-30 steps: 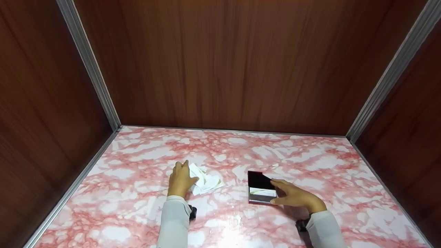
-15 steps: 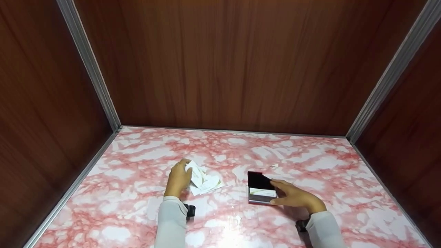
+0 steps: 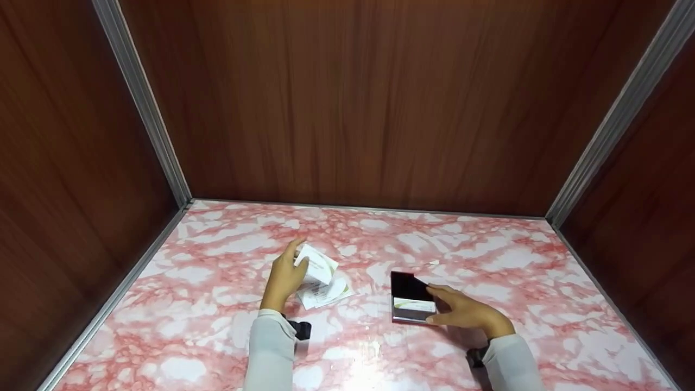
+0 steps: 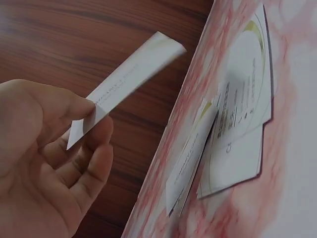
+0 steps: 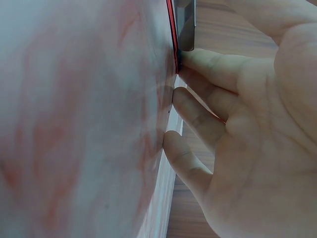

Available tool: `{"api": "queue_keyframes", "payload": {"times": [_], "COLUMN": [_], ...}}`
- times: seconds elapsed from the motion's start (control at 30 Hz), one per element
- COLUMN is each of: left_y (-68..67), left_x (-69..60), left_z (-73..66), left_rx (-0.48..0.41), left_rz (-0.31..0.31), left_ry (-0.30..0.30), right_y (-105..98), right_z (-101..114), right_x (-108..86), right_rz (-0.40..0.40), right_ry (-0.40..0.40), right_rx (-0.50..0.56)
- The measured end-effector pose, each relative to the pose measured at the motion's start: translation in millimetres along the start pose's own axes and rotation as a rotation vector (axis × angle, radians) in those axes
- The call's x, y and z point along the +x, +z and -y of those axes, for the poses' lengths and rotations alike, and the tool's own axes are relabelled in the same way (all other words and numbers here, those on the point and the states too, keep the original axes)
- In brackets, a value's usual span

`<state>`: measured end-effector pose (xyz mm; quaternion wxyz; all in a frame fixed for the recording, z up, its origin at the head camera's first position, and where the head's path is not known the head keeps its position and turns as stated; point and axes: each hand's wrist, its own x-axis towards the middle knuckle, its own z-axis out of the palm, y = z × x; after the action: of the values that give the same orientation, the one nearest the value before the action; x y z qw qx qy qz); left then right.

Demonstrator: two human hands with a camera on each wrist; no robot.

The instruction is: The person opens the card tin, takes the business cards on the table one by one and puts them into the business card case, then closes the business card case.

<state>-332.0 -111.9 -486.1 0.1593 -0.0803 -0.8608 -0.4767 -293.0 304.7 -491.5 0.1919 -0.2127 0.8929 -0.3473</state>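
My left hand (image 3: 283, 278) pinches a white business card (image 3: 319, 264) between thumb and fingers, raised and tilted above the table. In the left wrist view that card (image 4: 124, 79) looks slightly bent and bears faint print. Below it, several business cards (image 3: 323, 296) lie overlapped in a loose pile; some (image 4: 240, 94) show gold-green curves and text. To the right lies an open, dark business card case (image 3: 404, 285) with a red edge and a card (image 3: 414, 305) inside. My right hand (image 3: 469, 312) holds the case's right side by thumb and fingertips, other fingers resting on the table.
The table (image 3: 217, 347) has a red-and-white marbled top. Dark wood-grain panels (image 3: 347, 108) with grey metal corner posts (image 3: 146, 103) close in the back and both sides. Each wrist wears a small black device (image 3: 300, 329).
My left hand has picked a card up off the pile and tilted it, lifting slightly away from me. The right hand and the card case have stayed in place.
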Motion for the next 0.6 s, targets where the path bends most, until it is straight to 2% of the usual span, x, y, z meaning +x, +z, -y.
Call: {"api": "queue_keyframes", "payload": {"times": [0.1,0.33,0.6], "left_y": [1.7,8.6,18.5], "left_x": [0.5,2.2,1.4], "left_z": [-5.3,-16.2,-28.5], "left_rx": [-0.009,-0.095,-0.108], "left_rz": [-0.004,-0.001,0.025], "left_ry": [0.015,-0.006,0.047], "right_y": [-0.3,-1.1,-1.1], "right_z": [0.4,0.6,0.9], "right_x": [0.0,-0.1,-0.4], "right_rz": [-0.001,0.006,0.003], "right_ry": [0.008,0.008,-0.007], "right_rx": [0.001,0.019,0.012]}}
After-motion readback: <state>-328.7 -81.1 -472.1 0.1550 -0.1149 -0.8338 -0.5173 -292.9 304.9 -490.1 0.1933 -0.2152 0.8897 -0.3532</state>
